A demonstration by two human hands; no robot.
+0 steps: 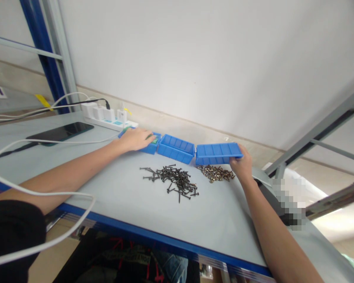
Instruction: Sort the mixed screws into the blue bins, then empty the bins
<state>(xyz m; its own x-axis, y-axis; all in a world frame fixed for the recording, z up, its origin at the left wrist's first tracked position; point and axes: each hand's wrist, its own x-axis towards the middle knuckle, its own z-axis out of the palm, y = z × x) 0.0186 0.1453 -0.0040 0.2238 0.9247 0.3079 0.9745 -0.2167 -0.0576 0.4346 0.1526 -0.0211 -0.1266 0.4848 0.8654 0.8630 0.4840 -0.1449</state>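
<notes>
My left hand (135, 139) lies over the left blue bin (150, 148), its fingers bent across the top and partly hiding the green contents (155, 140). At the other end of the row, my right hand (242, 163) grips the right end of another blue bin (216, 154), which is tipped toward me. Between them stands the middle blue bin (176, 148), its visible inside bare. A spread of dark screws (177, 179) lies on the table in front of the bins. Just below the tipped bin is a smaller pile of brass-coloured screws (216, 173).
A white power strip (112, 122) with several plugs stands behind on the left, near a dark phone (61, 133). A white cable (47, 193) loops across my left forearm. The table's blue front edge (165, 239) runs below, and the wall (194, 78) rises behind the bins.
</notes>
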